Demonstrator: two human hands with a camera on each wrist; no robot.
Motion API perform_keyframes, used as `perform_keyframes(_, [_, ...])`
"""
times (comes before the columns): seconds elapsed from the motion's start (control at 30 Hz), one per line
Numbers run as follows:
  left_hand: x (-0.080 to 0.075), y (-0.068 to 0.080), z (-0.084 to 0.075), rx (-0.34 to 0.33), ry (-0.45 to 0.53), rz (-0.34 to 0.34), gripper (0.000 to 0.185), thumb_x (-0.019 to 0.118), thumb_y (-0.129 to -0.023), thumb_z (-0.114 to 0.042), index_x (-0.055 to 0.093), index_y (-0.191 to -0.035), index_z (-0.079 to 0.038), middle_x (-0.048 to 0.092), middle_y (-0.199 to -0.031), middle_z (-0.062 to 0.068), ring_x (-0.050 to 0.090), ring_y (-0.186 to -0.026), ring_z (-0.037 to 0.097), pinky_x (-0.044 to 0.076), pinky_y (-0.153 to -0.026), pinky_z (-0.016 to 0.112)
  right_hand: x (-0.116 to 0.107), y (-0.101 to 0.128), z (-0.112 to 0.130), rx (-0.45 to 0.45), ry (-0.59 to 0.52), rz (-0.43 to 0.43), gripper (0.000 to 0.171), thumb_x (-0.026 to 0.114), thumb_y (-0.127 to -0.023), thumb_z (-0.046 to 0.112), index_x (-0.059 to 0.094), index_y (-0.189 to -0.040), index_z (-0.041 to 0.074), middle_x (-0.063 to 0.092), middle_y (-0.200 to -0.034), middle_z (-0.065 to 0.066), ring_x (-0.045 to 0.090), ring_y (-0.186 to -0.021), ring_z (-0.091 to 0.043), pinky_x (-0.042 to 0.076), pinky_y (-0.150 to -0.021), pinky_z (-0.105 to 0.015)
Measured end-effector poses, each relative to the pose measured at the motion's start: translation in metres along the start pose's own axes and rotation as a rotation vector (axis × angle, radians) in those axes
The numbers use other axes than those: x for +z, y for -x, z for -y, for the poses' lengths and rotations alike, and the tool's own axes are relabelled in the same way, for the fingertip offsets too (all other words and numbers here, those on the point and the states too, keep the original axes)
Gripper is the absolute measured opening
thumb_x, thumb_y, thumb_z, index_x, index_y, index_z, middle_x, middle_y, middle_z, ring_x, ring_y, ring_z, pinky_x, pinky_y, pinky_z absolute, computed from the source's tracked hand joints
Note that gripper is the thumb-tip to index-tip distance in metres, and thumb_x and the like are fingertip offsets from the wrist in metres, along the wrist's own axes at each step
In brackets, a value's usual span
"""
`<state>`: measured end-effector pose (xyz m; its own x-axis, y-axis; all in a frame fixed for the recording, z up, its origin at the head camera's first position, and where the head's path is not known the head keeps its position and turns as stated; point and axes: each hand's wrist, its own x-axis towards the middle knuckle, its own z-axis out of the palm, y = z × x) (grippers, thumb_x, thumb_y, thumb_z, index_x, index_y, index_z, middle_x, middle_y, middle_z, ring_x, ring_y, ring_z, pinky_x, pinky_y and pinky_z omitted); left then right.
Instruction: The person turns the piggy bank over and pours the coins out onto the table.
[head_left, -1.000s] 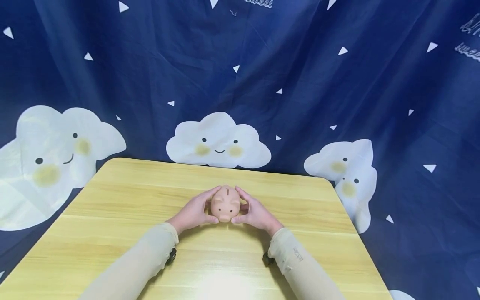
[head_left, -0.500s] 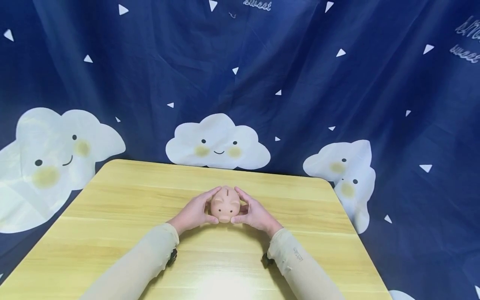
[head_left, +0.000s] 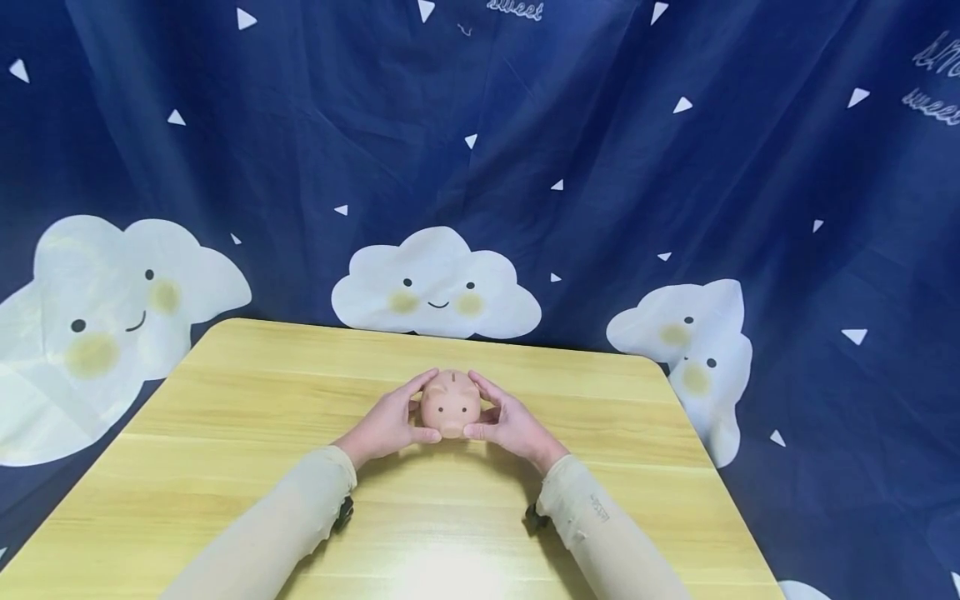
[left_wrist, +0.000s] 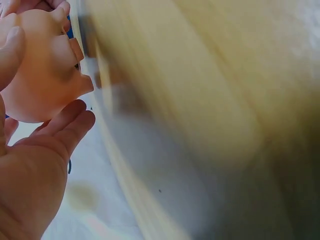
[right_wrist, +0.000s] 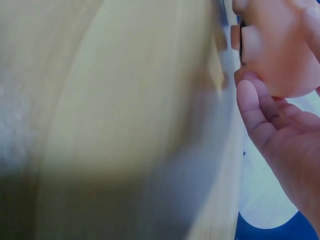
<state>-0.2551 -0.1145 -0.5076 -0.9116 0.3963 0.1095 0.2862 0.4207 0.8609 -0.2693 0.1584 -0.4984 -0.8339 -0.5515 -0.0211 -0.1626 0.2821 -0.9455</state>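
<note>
A pink piggy bank (head_left: 450, 400) faces me over the middle of the table, its coin slot on top and two dark eyes in front. My left hand (head_left: 388, 425) grips its left side, thumb near the snout and fingers round the flank. On the opposite side my right hand (head_left: 516, 427) mirrors that grip. In the left wrist view the stubby feet (left_wrist: 86, 85) of the pig stick out toward the tabletop, with a gap below them. Its rounded body (right_wrist: 280, 50) fills the upper corner of the right wrist view, and a dark edge shows on the belly between the feet.
The light wooden table (head_left: 247, 433) has rounded far corners and a bright glare near its front. Right behind it hangs a dark blue curtain (head_left: 390, 125) with white clouds and triangles. Dark wrist cameras (head_left: 343, 515) sit under both pale sleeves (head_left: 277, 517).
The piggy bank has tipped backward in my hands and risen slightly, so its snout sits higher and the slot looks shorter. Both hands keep their hold, the thumbs shifting up a little.
</note>
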Motion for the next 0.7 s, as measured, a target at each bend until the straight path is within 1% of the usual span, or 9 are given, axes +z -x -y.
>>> perform_keyframes(0.1, [-0.001, 0.000, -0.002, -0.013, 0.040, 0.004, 0.110, 0.094, -0.084, -0.024, 0.026, -0.171, -0.020, 0.037, -0.173, 0.014, 0.063, -0.136, 0.043, 0.050, -0.118, 0.058, -0.001, 0.001, 0.002, -0.005, -0.017, -0.003, 0.096, 0.081, -0.096, 0.012, 0.025, -0.172, 0.028, 0.037, -0.171, -0.020, 0.073, -0.123, -0.036, 0.063, -0.098, -0.035])
perform_keyframes(0.17, [-0.002, 0.001, -0.004, -0.023, 0.079, 0.007, 0.108, 0.093, -0.085, -0.026, 0.027, -0.171, -0.023, 0.036, -0.173, 0.013, 0.062, -0.138, 0.044, 0.054, -0.115, 0.055, -0.001, 0.001, 0.003, -0.010, -0.039, 0.000, 0.096, 0.081, -0.096, 0.011, 0.024, -0.172, 0.028, 0.037, -0.171, -0.020, 0.072, -0.123, -0.036, 0.063, -0.099, -0.035])
perform_keyframes(0.23, [-0.003, 0.001, -0.007, -0.034, 0.115, 0.009, 0.104, 0.092, -0.087, -0.028, 0.029, -0.170, -0.027, 0.035, -0.173, 0.013, 0.061, -0.139, 0.044, 0.056, -0.112, 0.053, -0.001, 0.001, 0.005, -0.021, -0.056, 0.005, 0.096, 0.080, -0.097, 0.010, 0.023, -0.172, 0.027, 0.038, -0.171, -0.019, 0.073, -0.123, -0.036, 0.063, -0.099, -0.035])
perform_keyframes(0.33, [-0.003, 0.002, -0.010, -0.041, 0.157, 0.010, 0.100, 0.090, -0.089, -0.028, 0.031, -0.169, -0.032, 0.035, -0.174, 0.012, 0.062, -0.138, 0.043, 0.058, -0.110, 0.050, -0.001, 0.000, 0.006, -0.032, -0.060, 0.010, 0.097, 0.081, -0.096, 0.010, 0.023, -0.172, 0.029, 0.042, -0.169, -0.014, 0.074, -0.120, -0.033, 0.064, -0.098, -0.034])
perform_keyframes(0.47, [-0.003, 0.001, -0.011, -0.045, 0.185, 0.010, 0.098, 0.090, -0.089, -0.028, 0.032, -0.168, -0.033, 0.035, -0.174, 0.009, 0.065, -0.135, 0.039, 0.060, -0.108, 0.047, -0.001, -0.001, 0.006, -0.044, -0.014, 0.001, 0.099, 0.084, -0.094, 0.013, 0.025, -0.171, 0.031, 0.048, -0.165, -0.012, 0.076, -0.111, -0.028, 0.064, -0.095, -0.032])
perform_keyframes(0.53, [-0.003, 0.000, -0.011, -0.052, 0.195, 0.009, 0.098, 0.090, -0.088, -0.028, 0.033, -0.168, -0.035, 0.036, -0.173, 0.008, 0.066, -0.132, 0.037, 0.060, -0.107, 0.044, -0.001, -0.002, 0.006, -0.050, 0.002, 0.001, 0.100, 0.084, -0.093, 0.013, 0.025, -0.172, 0.030, 0.050, -0.163, -0.013, 0.076, -0.108, -0.027, 0.064, -0.094, -0.032])
perform_keyframes(0.63, [-0.002, 0.000, -0.010, -0.061, 0.213, 0.011, 0.099, 0.091, -0.088, -0.028, 0.033, -0.167, -0.037, 0.036, -0.173, 0.009, 0.068, -0.130, 0.035, 0.062, -0.104, 0.041, 0.000, -0.003, 0.006, -0.058, 0.021, 0.003, 0.100, 0.084, -0.093, 0.012, 0.024, -0.172, 0.027, 0.053, -0.157, -0.015, 0.076, -0.104, -0.026, 0.064, -0.092, -0.031])
perform_keyframes(0.7, [-0.002, 0.000, -0.010, -0.062, 0.233, 0.012, 0.099, 0.091, -0.088, -0.027, 0.033, -0.167, -0.037, 0.037, -0.172, 0.010, 0.069, -0.127, 0.034, 0.063, -0.101, 0.040, 0.000, -0.003, 0.006, -0.061, 0.023, 0.005, 0.100, 0.085, -0.093, 0.012, 0.025, -0.172, 0.029, 0.056, -0.153, -0.014, 0.076, -0.103, -0.026, 0.064, -0.091, -0.031])
